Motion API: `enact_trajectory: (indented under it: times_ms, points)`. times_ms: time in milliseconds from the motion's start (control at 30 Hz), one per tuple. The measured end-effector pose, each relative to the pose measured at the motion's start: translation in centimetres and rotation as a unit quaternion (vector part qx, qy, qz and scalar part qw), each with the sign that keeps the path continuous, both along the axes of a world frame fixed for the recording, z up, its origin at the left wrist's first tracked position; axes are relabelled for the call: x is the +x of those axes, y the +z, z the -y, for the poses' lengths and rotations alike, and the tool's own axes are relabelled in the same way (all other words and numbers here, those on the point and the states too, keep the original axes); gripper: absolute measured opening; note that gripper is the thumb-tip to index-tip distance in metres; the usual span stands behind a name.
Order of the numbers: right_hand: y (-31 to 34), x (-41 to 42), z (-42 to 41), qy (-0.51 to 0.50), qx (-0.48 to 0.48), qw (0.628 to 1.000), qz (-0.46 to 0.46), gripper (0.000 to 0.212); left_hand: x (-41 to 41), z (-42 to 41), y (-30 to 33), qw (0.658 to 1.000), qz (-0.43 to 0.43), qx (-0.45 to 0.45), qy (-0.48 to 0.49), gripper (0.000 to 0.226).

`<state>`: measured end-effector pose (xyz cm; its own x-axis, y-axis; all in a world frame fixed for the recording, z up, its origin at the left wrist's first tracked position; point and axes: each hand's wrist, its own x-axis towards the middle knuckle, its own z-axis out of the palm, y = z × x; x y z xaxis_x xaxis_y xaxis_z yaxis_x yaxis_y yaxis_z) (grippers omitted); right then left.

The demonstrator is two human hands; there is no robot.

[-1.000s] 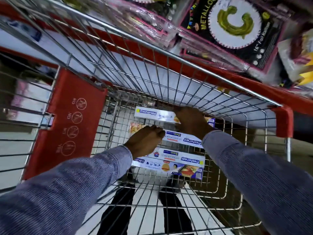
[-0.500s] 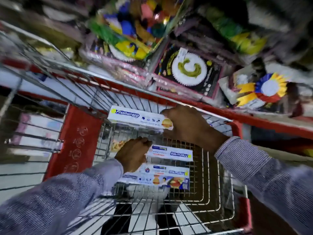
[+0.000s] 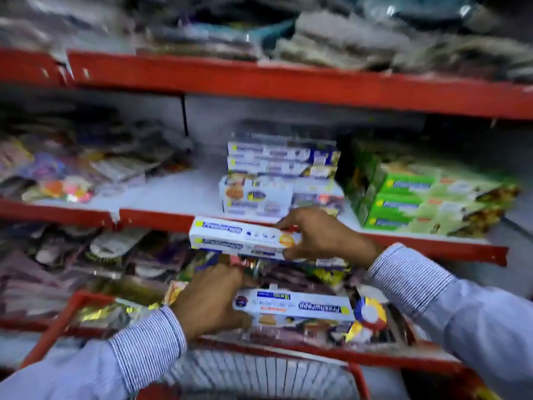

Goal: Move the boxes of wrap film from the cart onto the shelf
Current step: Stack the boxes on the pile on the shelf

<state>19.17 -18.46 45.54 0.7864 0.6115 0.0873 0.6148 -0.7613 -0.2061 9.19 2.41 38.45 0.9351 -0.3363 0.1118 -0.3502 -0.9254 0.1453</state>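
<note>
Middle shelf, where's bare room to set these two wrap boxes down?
The bare white stretch of the middle shelf lies between the party packets on its left and the stacked white wrap boxes. Right of that stack it is crowded: the green boxes sit close by. Right hand and left hand each hold a box.
</note>
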Motion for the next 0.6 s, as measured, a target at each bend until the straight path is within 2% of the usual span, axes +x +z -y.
enact_trajectory:
  times_ms: [167, 300, 467, 600]
  points:
    - [4.2, 4.2, 2.3, -0.034, 0.026, 0.999, 0.016, 0.054, 2.7, 1.9, 6.1, 0.999, 0.007, -0.032, 0.006, 0.061]
    - [6.1, 9.1, 2.7, -0.046, 0.041, 0.998, 0.028, 0.035, 5.8, 3.2, 8.4, 0.998, 0.006, -0.052, 0.018, 0.059]
    - [5.9, 15.3, 1.8, -0.067, 0.045, 0.997, 0.003, 0.054, 9.7, 3.8, 10.0, 0.998, 0.012, -0.054, 0.018, 0.057]
    - [4.7, 19.2, 0.3, -0.059, 0.022, 0.998, -0.013, 0.058, 12.2, 3.4, 10.6, 0.998, 0.009, -0.051, 0.019, 0.057]
